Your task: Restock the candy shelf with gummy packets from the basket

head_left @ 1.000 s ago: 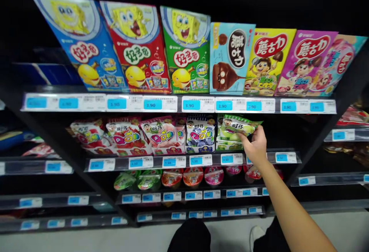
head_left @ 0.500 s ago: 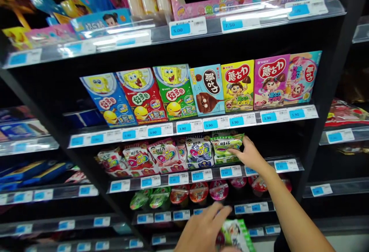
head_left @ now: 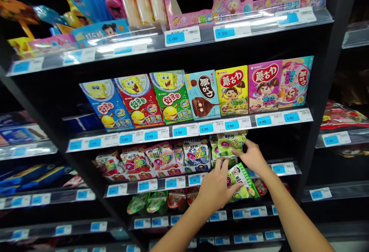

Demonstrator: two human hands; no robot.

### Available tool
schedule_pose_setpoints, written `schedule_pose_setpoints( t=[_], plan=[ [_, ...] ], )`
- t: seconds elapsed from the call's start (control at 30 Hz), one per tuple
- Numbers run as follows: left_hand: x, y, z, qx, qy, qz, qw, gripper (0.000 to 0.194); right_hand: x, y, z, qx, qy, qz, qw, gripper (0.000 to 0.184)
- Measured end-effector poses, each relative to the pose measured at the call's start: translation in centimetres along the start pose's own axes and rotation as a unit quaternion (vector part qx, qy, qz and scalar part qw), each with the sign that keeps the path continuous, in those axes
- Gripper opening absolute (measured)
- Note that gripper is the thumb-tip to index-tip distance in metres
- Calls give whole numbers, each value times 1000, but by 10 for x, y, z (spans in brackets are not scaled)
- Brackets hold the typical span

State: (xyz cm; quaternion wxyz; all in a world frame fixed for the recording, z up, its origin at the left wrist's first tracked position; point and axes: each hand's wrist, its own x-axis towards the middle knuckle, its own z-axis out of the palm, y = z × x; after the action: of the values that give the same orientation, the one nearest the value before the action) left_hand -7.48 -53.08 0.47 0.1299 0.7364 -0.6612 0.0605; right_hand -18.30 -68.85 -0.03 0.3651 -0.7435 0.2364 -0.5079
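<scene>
My left hand (head_left: 216, 186) is closed on a green-and-white bag of gummy candy (head_left: 241, 181), which tilts in front of the shelf edge. Fingers of this hand reach up to the shelf's green bags. My right hand (head_left: 251, 156) grips the right side of another green gummy candy bag (head_left: 227, 144) at the right end of the row, thumb across its front. Part of a further green bag shows behind it. Just left stands a bag with blue-purple print (head_left: 196, 155), followed by pink bags (head_left: 163, 159) and red bags (head_left: 135, 163).
Snack boxes such as a yellow one (head_left: 233, 90) line the shelf above, close over my hands. Below are lidded cups, among them a green one (head_left: 157, 202). Price-tag strips (head_left: 147, 185) run along the shelf edges. A dark upright (head_left: 319, 90) bounds the shelf on the right.
My left hand has risen from the bottom of the view with its green bag, up to the candy shelf. The bag in my right hand has shifted and now shows more of its front.
</scene>
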Motion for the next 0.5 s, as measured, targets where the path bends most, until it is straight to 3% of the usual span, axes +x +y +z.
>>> schedule_pose_setpoints(
  t=[0.17,0.33,0.5],
  plan=[
    [7,-4,-3,-66,-6,-12,998,82,-4,-7,-5,-81,-4,31,996,37],
    [18,-8,-5,-66,-13,-5,998,77,-3,-11,-4,-11,-17,54,998,39],
    [33,1,-17,-42,2,-24,999,56,0,-6,-5,31,11,57,998,43]
  ],
)
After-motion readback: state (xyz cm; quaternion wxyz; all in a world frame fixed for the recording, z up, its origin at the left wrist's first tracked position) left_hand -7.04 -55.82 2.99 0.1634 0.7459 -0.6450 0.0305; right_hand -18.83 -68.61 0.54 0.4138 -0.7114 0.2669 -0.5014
